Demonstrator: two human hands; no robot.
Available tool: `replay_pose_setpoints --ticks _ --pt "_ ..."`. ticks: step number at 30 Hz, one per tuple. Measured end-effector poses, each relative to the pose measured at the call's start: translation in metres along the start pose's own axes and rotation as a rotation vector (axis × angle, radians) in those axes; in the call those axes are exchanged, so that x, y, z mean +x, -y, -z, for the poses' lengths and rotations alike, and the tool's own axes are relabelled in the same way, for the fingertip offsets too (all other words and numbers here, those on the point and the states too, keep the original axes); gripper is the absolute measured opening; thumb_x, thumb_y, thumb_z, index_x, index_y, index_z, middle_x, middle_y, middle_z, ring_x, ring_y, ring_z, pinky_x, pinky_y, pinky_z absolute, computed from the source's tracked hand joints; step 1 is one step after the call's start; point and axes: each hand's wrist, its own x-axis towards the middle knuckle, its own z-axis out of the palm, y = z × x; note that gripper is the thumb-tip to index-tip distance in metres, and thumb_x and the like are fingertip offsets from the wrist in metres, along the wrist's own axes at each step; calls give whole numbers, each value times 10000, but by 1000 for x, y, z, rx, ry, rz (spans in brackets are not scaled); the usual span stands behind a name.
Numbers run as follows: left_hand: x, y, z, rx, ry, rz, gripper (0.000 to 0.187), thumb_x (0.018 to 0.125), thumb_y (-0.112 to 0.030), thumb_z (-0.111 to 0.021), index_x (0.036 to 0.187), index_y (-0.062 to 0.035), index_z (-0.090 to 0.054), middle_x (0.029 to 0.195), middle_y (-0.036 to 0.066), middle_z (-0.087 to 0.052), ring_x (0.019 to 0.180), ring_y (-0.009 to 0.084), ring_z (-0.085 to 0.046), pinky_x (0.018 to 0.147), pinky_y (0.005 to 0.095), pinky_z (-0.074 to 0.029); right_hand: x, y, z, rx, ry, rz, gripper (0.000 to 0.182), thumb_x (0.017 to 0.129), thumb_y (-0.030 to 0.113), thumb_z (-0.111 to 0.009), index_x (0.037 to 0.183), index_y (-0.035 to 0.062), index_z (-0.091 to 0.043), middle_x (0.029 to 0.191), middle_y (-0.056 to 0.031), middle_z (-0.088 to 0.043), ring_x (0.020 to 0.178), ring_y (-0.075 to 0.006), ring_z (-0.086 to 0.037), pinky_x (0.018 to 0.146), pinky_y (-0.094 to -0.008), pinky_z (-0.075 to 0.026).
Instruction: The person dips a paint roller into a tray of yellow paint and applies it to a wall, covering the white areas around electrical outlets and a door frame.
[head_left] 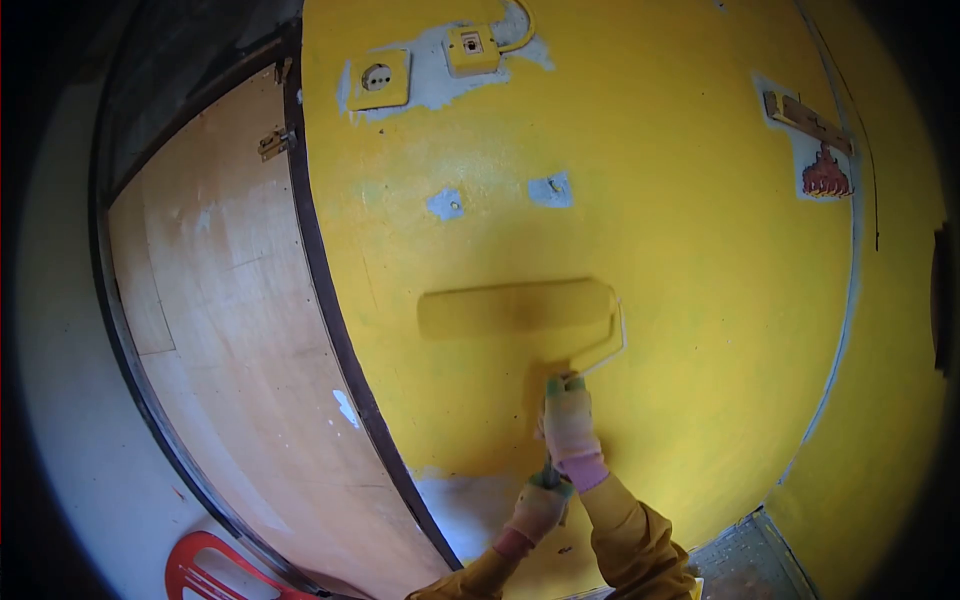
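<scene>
A paint roller (515, 308) with a yellow sleeve lies level against the yellow wall (700, 300), its wire frame bending down on the right side to the handle. Both hands wear light gloves. My right hand (571, 425) is wrapped round the upper part of the handle, just below the frame. Lower and to the left, my left hand (538, 508) grips the bottom of the same handle. Under the roller, near my left hand, a pale unpainted patch (455, 505) shows on the wall.
A wooden door (230, 270) with a dark frame and a latch (271, 145) stands left. Above are a socket (380, 80) and a switch box (472, 48). A wooden strip (810, 122) is fixed upper right. A red chair (190, 560) shows bottom left, grey floor (750, 560) bottom right.
</scene>
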Motion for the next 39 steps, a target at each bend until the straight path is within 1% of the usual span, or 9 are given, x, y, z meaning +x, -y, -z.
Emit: replay_pose_setpoints --ticks 1,4,9,11,15,17,34,36,39 --pt "-8 11 -3 -49 -10 31 93 724 -134 -504 697 -49 -531 514 64 -508 399 130 -481 366 274 -364 -15 16 4 159 10 -347 74 810 188 -416 812 130 -370 415 12 -286 277 -102 -248 271 -250 -202" --pt "-19 23 -7 5 -80 -11 95 722 -112 -522 773 -34 -545 582 58 -549 473 122 -513 431 267 -395 -34 37 13 354 -25 -410 67 804 185 -430 795 142 -378 405 13 -276 267 -100 -231 265 -247 -187" --pt "16 10 -5 230 -132 -256 202 733 -88 -533 924 -24 -545 770 46 -600 697 105 -548 613 240 -423 -10 63 21 478 -41 -301 63 806 186 -428 782 149 -383 415 21 -275 273 -91 -233 267 -239 -179" --pt "34 -11 -2 182 -107 -388 240 716 -204 -532 904 -55 -538 773 131 -593 763 288 -566 658 342 -425 12 83 16 459 -41 -247 59 812 187 -421 804 143 -382 433 25 -291 286 -82 -246 272 -234 -186" --pt "51 -50 4 26 -124 -494 178 715 -181 -534 855 -72 -541 668 94 -576 619 230 -571 554 321 -431 46 100 -4 471 -57 -245 138 794 166 -393 674 149 -329 402 26 -248 274 -97 -210 274 -243 -157" --pt "31 -92 23 -53 90 -101 90 714 -156 -533 774 -89 -528 552 36 -502 433 148 -492 404 275 -378 51 100 -14 537 -15 -232 186 794 178 -400 628 148 -324 415 29 -267 281 -98 -217 286 -246 -174" --pt "-54 45 1 -341 81 240 66 714 -133 -517 724 -69 -515 477 9 -428 353 106 -396 324 244 -302 -69 -3 18 266 -1 -537 90 822 225 -405 821 157 -346 449 11 -299 297 -102 -263 276 -247 -210" --pt "-47 19 0 -321 55 231 75 713 -140 -510 679 -73 -509 467 7 -423 352 106 -394 332 247 -304 -52 7 19 269 51 -487 81 818 225 -396 806 155 -357 452 16 -290 299 -96 -259 279 -239 -207" --pt "-24 -33 -6 -300 55 152 110 682 -115 -489 592 -57 -465 438 30 -415 343 125 -388 331 251 -295 12 -37 23 58 175 71 119 807 254 -414 770 151 -367 461 23 -288 308 -91 -256 286 -237 -209"
